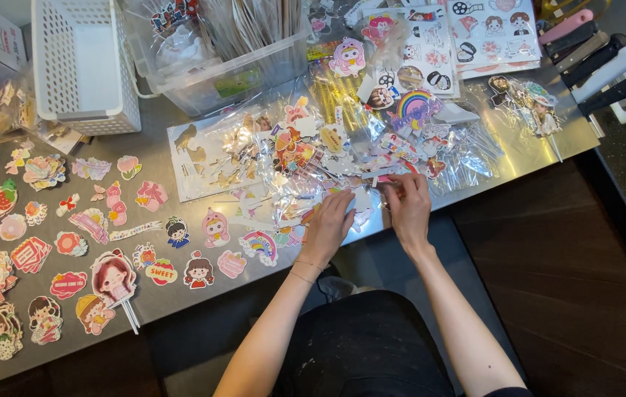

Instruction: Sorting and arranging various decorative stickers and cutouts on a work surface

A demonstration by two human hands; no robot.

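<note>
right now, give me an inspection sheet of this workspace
surface: grey metal table, mostly covered.
job's things: heap of cartoon paper cutouts in clear plastic wrap under both hands.
clutter: sorted cutouts laid in rows at the left; white basket; clear bin; knife handles at the far right.
hands: left hand flat on the heap; right hand pinching a small piece, which one cannot be told.
cables: nothing seen.
surroundings: dark floor; person's dark clothing below.
</note>
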